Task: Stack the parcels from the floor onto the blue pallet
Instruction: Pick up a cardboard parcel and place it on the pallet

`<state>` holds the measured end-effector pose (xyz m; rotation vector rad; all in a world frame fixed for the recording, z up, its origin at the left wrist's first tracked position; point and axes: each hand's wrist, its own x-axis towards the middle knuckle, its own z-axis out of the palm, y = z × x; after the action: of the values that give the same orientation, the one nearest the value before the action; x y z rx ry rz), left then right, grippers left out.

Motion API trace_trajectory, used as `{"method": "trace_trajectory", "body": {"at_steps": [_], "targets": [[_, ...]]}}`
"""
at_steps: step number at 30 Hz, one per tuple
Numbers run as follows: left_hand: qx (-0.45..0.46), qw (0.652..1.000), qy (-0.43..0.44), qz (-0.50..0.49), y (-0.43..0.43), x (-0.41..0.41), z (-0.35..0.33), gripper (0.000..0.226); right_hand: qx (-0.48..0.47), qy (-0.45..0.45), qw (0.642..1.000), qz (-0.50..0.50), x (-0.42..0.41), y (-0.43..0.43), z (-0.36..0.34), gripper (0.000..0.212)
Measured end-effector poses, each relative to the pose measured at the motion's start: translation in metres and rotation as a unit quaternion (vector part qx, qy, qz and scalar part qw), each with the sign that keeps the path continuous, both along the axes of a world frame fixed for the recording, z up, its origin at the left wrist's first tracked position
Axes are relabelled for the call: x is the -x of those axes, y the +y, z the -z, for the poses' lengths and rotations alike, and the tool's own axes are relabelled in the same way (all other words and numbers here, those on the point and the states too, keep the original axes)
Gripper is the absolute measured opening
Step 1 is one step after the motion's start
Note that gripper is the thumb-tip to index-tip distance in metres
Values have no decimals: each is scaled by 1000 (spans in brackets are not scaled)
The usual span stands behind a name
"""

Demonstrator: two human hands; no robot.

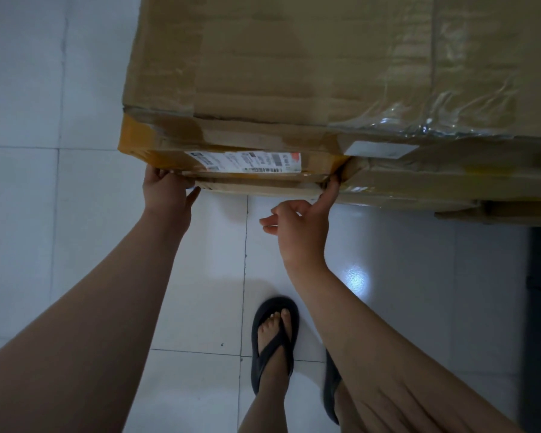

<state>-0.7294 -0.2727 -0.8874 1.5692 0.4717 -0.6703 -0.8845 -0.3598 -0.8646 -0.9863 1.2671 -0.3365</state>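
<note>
Sitting in a stack of taped-shut cardboard boxes, the labelled parcel showed its near face to the camera, and its contents were hidden. Above it lay a much larger box, whose right part was covered in crinkled clear film. Orange tape wrapped the stack's corner just above and left of the parcel. To the parcel's right, touching its corner, was another flat box. What carried the stack could not be seen.

The left hand gripped the parcel's lower left corner, with its fingers curled out of sight round the edge and its thumb against the underside. The right hand held nothing: its index finger was stretched out and touched the parcel's lower right corner, while the other fingers hung loosely curled, clear of the cardboard.

A white shipping label ran along the parcel's face, bearing barcodes and a red-orange patch at its right end, but the print was too small and blurred to read. A plain white sticker sat above and right of the parcel.

Below the parcel stretched a white tiled floor, where a foot in a dark sandal stood.
</note>
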Motion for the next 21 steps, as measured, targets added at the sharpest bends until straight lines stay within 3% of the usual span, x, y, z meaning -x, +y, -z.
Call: {"method": "trace_trajectory", "body": {"at_steps": [15, 21], "targets": [[-21, 999, 2, 34, 9, 2, -1, 71, -59, -48, 997, 10, -2, 7, -14, 97], [-16, 999, 5, 51, 5, 7, -3, 73, -31, -3, 999, 20, -11, 2, -21, 89]]}}
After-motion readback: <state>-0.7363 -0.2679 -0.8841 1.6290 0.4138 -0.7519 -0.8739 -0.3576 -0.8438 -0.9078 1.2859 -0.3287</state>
